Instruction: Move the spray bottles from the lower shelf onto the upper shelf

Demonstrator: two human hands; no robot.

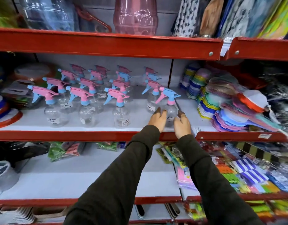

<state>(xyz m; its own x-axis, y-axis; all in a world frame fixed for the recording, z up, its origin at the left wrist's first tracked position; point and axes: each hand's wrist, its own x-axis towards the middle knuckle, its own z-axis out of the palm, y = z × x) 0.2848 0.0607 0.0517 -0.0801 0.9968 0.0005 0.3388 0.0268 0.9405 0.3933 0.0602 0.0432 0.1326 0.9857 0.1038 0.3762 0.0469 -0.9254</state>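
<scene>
Both hands cup one clear spray bottle (170, 114) on the upper shelf (84, 135) — left hand (157, 119) and right hand (182, 124) with fingers curled against its sides. It looks empty, like the other clear bottles (84, 101) standing in rows to its left.

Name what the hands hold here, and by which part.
Both hands, left hand and right hand, clasp one spray bottle by its clear lower body.
</scene>
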